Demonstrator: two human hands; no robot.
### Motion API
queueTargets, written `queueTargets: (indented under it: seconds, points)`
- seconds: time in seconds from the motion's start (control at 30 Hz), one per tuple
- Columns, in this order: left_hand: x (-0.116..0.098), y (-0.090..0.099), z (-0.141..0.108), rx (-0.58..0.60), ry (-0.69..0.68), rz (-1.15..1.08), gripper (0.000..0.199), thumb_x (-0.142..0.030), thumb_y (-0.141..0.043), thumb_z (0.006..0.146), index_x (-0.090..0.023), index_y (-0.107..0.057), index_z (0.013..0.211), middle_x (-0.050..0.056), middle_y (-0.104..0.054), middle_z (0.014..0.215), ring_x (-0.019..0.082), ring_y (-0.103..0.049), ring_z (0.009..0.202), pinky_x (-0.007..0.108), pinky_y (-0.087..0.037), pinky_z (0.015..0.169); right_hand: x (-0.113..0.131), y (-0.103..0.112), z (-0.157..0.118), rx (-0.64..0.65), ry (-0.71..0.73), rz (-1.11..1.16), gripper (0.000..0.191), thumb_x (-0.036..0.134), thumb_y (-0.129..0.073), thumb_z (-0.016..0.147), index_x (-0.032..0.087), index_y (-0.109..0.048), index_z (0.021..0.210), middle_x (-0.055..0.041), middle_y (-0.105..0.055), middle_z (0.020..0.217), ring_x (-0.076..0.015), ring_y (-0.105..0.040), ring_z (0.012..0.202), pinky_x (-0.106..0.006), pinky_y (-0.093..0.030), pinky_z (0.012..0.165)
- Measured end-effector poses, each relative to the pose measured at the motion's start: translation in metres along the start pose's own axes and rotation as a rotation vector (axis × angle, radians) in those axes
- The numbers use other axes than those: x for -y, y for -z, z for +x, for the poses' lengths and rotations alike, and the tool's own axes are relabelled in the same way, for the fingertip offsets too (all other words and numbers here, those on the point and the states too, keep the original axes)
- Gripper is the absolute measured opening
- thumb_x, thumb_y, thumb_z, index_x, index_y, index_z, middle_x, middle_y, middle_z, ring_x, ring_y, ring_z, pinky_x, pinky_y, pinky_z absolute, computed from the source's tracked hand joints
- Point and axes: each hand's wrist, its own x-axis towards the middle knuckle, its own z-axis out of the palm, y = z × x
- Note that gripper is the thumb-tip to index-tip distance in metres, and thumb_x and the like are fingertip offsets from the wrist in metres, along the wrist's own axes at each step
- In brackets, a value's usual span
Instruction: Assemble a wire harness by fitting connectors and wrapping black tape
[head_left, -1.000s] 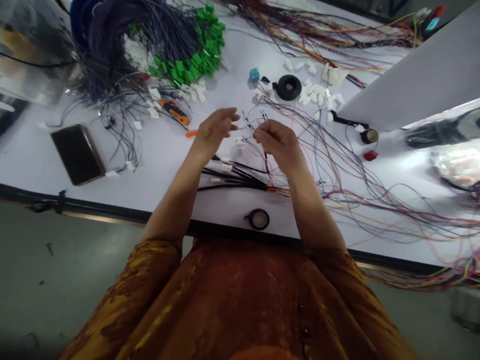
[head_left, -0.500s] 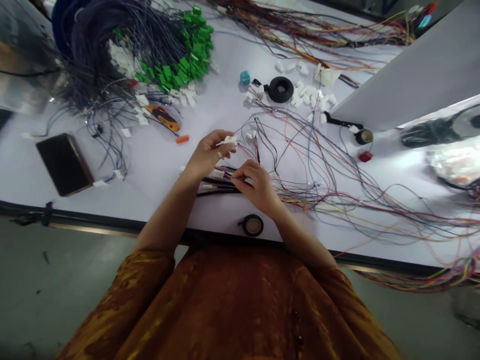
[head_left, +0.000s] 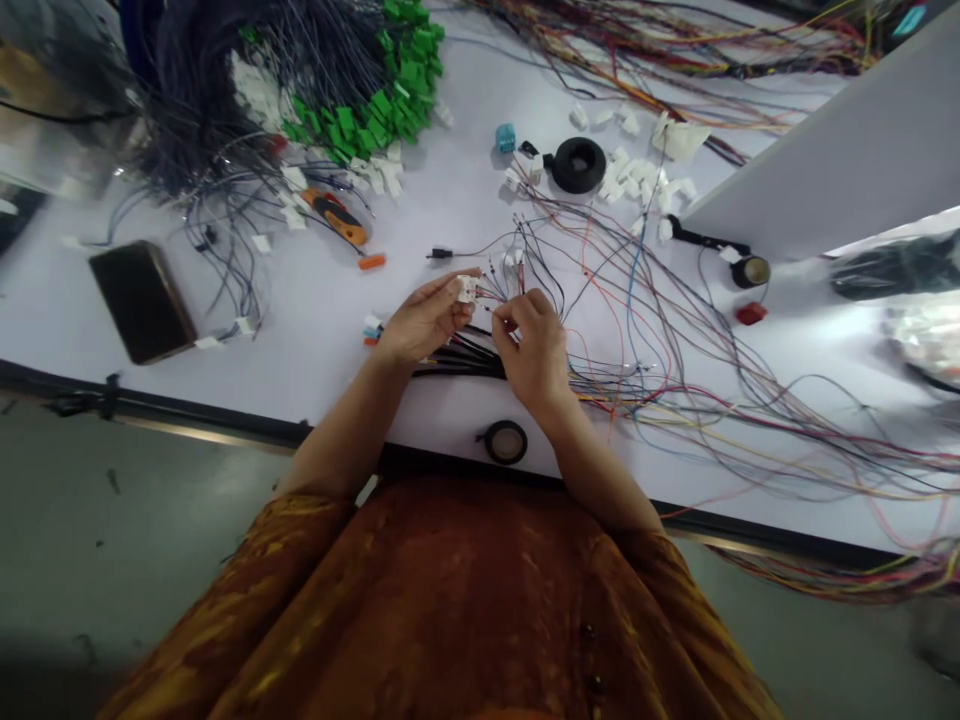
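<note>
A white plastic connector (head_left: 468, 289) with thin wires in its right side is pinched in the fingers of my left hand (head_left: 424, 318). Just right of it, my right hand (head_left: 532, 345) is closed, thumb and forefinger together on a thin wire (head_left: 489, 309) whose end points at the connector. Below both hands runs a bundle of black sleeved wires (head_left: 469, 358). A small black plug (head_left: 439, 254) on a wire lies above my left hand. More loose wire ends (head_left: 519, 222) lie above my right hand.
Black tape rolls (head_left: 505, 442) lie near the table edge and farther back (head_left: 579, 165). An orange cutter (head_left: 335, 216), a dark phone-like slab (head_left: 142, 302) and green connectors (head_left: 375, 115) on wires are at left. Long loose wires (head_left: 720, 400) spread right; a pale panel (head_left: 817, 130) stands there.
My right hand has risen from the wire bundle towards the connector, with a wire in its fingers. My left hand has turned the connector slightly. The whole view has shifted a little.
</note>
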Motion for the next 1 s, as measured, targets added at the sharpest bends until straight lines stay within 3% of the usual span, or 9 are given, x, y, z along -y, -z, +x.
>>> queueTargets:
  seconds: [0.37,0.67,1.0]
  points:
    - [-0.0025,-0.0037,-0.0042,0.009,-0.071,0.073,0.035,-0.036,-0.083,0.081,-0.019,-0.074,0.111,0.0,-0.069,0.086,0.006,-0.062,0.068,0.016,-0.053,0.066,0.0008,0.0024,0.0031,0.062,-0.034,-0.061,0.015,0.018,-0.055,0.094,0.02,-0.058,0.08,-0.0022,-0.056,0.086,-0.0128,-0.054,0.074,-0.027,-0.04,0.067]
    - [-0.0055,-0.0063,-0.0058,-0.048,-0.106,0.204,0.028,-0.037,-0.079,0.085,-0.022,-0.074,0.108,0.001,-0.071,0.088,0.007,-0.062,0.07,0.019,-0.053,0.068,-0.0029,0.0044,0.0035,0.063,0.007,0.074,0.015,0.017,-0.059,0.092,0.02,-0.062,0.078,-0.0009,-0.054,0.083,-0.0117,-0.053,0.073,-0.028,-0.042,0.07]
    - [-0.0035,-0.0055,-0.0069,-0.006,-0.142,0.192,0.036,-0.044,-0.083,0.08,-0.023,-0.075,0.108,0.001,-0.07,0.09,0.007,-0.062,0.072,0.018,-0.054,0.068,-0.0004,0.0045,0.0004,0.052,0.01,0.123,0.016,0.019,-0.059,0.094,0.02,-0.062,0.078,-0.0007,-0.053,0.081,-0.0116,-0.053,0.073,-0.027,-0.041,0.068]
